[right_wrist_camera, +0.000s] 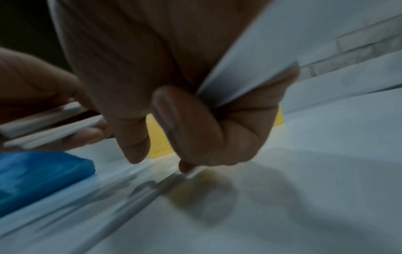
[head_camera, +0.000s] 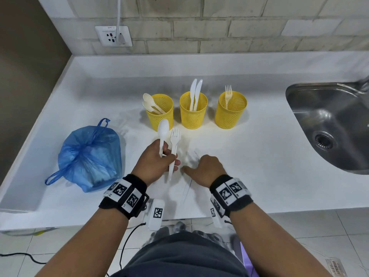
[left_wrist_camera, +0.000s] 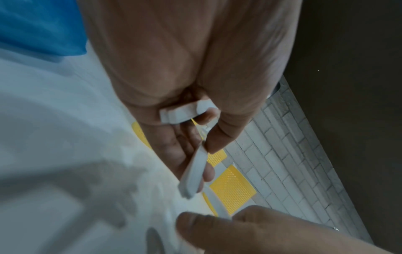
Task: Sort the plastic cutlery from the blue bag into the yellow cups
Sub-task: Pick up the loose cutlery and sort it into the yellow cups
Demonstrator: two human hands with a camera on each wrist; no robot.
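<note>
While our left hand (head_camera: 157, 160) keeps its grip curled round a white spoon (head_camera: 163, 134) and a white fork (head_camera: 174, 148), both upright, our right hand (head_camera: 207, 168) rests on the bench (head_camera: 259, 156) with fingers curled over a blurred white piece; we cannot tell whether it holds that piece. The blue bag (head_camera: 89, 156) lies knotted at the left. Three yellow cups stand in a row: left cup (head_camera: 161, 114) with spoons, middle cup (head_camera: 193, 112) with knives, right cup (head_camera: 230, 110) with one fork.
</note>
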